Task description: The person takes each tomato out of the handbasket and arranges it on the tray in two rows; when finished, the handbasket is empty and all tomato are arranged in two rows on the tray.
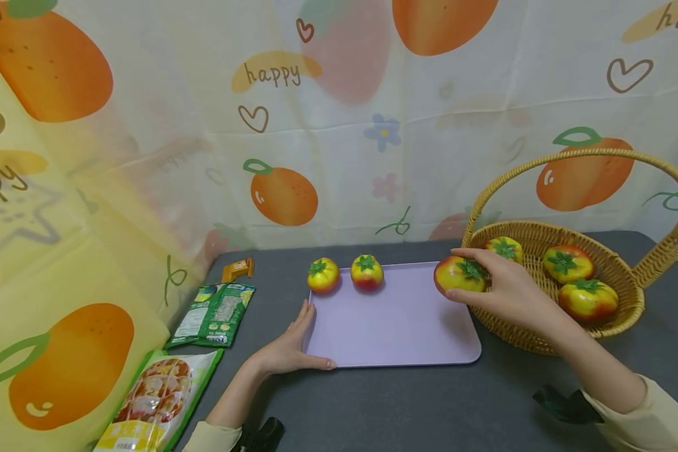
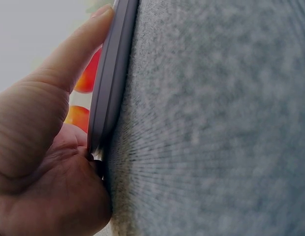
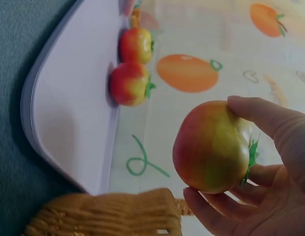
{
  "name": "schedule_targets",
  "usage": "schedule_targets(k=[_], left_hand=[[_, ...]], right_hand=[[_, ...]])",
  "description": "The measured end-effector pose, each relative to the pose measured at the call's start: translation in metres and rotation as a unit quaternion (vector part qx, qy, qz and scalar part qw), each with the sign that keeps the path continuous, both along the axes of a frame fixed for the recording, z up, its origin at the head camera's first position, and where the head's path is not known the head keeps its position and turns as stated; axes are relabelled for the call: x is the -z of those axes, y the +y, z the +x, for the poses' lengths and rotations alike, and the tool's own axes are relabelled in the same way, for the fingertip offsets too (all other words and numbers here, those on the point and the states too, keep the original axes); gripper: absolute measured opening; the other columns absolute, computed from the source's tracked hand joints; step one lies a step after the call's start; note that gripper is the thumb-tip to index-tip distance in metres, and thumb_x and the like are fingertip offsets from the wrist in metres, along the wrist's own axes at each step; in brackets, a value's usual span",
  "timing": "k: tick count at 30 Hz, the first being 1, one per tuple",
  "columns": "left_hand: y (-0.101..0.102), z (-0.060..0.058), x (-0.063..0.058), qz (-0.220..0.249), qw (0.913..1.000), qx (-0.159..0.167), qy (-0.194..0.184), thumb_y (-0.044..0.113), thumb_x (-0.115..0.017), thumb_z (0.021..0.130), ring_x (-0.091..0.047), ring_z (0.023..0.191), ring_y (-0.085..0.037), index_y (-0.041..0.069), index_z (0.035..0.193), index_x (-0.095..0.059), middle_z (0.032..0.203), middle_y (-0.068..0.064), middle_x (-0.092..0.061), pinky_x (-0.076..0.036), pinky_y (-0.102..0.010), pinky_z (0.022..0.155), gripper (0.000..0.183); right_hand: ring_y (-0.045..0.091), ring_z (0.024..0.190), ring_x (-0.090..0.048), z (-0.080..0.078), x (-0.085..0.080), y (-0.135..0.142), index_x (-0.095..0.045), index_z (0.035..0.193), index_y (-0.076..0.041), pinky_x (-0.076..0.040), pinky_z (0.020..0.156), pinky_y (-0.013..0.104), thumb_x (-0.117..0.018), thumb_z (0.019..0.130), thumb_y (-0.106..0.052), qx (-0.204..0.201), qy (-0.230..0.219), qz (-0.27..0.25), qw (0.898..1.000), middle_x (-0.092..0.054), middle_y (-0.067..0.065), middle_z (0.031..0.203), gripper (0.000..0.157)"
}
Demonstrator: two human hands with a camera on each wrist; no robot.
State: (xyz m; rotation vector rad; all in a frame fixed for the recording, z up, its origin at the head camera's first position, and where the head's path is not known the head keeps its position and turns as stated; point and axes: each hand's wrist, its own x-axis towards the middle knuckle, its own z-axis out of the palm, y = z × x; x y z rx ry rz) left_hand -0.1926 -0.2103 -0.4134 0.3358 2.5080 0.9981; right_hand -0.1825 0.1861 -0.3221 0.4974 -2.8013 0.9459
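Observation:
My right hand (image 1: 505,285) holds a red-and-yellow tomato (image 1: 459,275) with a green leafy top, thumb and fingers on opposite sides. It is raised over the right end of a pale lilac tray (image 1: 395,333); in the right wrist view the held tomato (image 3: 211,147) appears apart from the tray. At the tray's near left corner my left hand (image 1: 288,348) rests with straight fingers along the left edge and the thumb at the front edge. Two similar tomatoes, one at the far left corner (image 1: 323,276) and one beside it (image 1: 367,274), sit along the tray's back edge.
A wicker basket (image 1: 520,336) with a tall arched handle stands to the right, with several tomatoes inside. To the left lie a small orange packet (image 1: 238,270), a green bag (image 1: 213,314) and a larger food pack (image 1: 158,395). A fruit-printed curtain hangs behind.

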Motion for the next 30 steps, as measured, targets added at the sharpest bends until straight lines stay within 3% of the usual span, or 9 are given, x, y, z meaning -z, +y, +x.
schedule_targets(k=[21,30], left_hand=[[0.001,-0.001,0.001,0.002,1.0000,-0.003,-0.003,0.048,-0.082,0.074,0.003,0.147,-0.041,0.010,0.157,-0.002,0.162,-0.011,0.015,-0.007,-0.063,0.112,0.121],[0.000,-0.001,0.002,0.009,0.9999,-0.006,-0.005,0.047,-0.082,0.075,0.004,0.146,-0.041,0.011,0.157,-0.001,0.161,-0.011,0.017,-0.006,-0.064,0.111,0.121]], right_hand=[[0.029,0.098,-0.057,-0.030,0.030,-0.041,-0.053,0.136,-0.006,-0.049,0.084,0.048,-0.079,0.081,-0.039,-0.041,-0.013,-0.017,0.999,-0.061,0.017,0.121,0.069],[0.033,0.103,-0.057,-0.055,0.045,-0.060,-0.053,0.134,0.000,-0.048,0.087,0.050,-0.077,0.081,-0.035,-0.039,-0.026,0.004,0.999,-0.059,0.021,0.123,0.068]])
